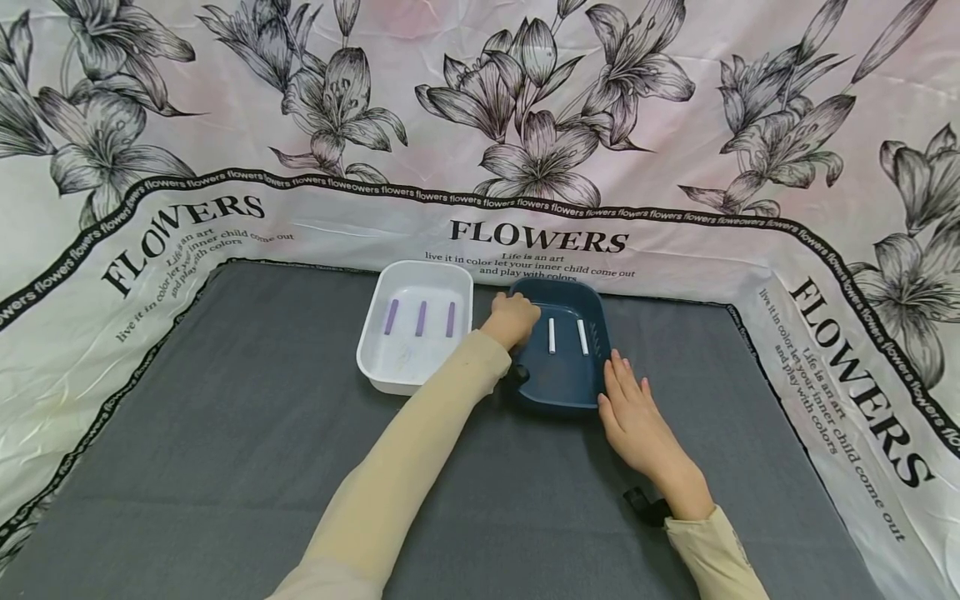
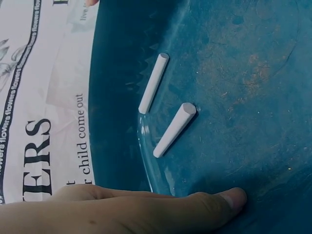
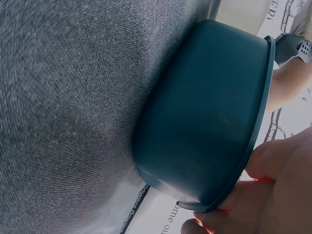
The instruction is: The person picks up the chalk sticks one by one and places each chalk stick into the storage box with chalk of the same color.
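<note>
A dark blue tray (image 1: 570, 379) sits on a grey mat, with two white chalk sticks (image 1: 552, 335) lying side by side in it. My left hand (image 1: 513, 317) reaches into the tray's back left part, just left of the sticks. In the left wrist view its fingers (image 2: 146, 209) lie on the tray floor (image 2: 243, 73) beside both sticks (image 2: 174, 129), and no stick shows in the hand. My right hand (image 1: 626, 400) is at the tray's front right edge. In the right wrist view its fingers (image 3: 278, 165) pinch the rim of the tray (image 3: 195, 112).
A white tray (image 1: 405, 367) holding three purple chalk sticks (image 1: 421, 317) touches the blue tray's left side. The grey mat (image 1: 225, 400) stretches wide to the left and front. A floral cloth printed FLOWERS (image 1: 525, 100) rises behind and on both sides.
</note>
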A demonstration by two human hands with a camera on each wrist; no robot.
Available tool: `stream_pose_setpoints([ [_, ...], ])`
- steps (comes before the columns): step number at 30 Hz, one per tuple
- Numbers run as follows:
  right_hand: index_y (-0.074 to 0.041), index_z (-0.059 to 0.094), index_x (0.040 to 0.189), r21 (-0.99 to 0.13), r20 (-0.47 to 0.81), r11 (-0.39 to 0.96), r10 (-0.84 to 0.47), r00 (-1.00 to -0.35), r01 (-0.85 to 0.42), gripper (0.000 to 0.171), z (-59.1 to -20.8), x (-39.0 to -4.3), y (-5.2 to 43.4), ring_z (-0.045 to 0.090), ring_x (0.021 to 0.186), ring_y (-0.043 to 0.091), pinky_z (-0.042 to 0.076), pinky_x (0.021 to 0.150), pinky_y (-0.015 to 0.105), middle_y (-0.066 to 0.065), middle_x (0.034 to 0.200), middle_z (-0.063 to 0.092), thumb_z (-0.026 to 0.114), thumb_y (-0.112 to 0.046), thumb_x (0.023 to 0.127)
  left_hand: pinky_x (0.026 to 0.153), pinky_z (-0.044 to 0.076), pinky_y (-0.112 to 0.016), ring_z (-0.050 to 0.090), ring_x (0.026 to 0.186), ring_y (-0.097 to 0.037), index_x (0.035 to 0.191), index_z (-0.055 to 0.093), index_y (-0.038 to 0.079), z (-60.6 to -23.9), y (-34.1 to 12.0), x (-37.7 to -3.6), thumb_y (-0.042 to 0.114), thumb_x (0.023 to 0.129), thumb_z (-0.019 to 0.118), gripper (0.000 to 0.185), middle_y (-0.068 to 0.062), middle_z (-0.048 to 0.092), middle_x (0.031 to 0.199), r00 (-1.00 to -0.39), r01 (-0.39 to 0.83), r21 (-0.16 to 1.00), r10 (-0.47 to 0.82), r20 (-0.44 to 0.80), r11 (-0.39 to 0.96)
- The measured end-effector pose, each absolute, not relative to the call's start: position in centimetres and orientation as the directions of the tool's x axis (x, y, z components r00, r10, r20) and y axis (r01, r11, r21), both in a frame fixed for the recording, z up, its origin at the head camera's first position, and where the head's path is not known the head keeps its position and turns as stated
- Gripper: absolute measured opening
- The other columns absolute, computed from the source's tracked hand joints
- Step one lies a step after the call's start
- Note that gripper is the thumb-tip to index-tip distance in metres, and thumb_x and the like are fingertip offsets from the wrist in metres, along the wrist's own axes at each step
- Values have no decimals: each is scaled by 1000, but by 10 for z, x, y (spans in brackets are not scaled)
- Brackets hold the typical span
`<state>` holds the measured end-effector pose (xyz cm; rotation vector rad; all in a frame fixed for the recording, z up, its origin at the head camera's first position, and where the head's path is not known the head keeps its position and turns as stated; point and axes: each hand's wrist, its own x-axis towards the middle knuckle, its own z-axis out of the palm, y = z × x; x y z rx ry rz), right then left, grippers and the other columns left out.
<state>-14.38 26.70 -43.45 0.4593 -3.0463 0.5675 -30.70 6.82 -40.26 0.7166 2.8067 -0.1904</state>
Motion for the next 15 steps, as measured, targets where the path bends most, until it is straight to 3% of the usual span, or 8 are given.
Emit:
stream_pose_setpoints([
  [15,10,19,153,-345,62,895,-279,-958,-283,58,-435,-143,266,6,150,38,10,117,62,22,164,8,38,-19,107,102,42,-43,55,113,-21,135,60,18,-403,66,-308,16,83,81,56,-2,63,128,-841,505,-28,484,-243,863],
])
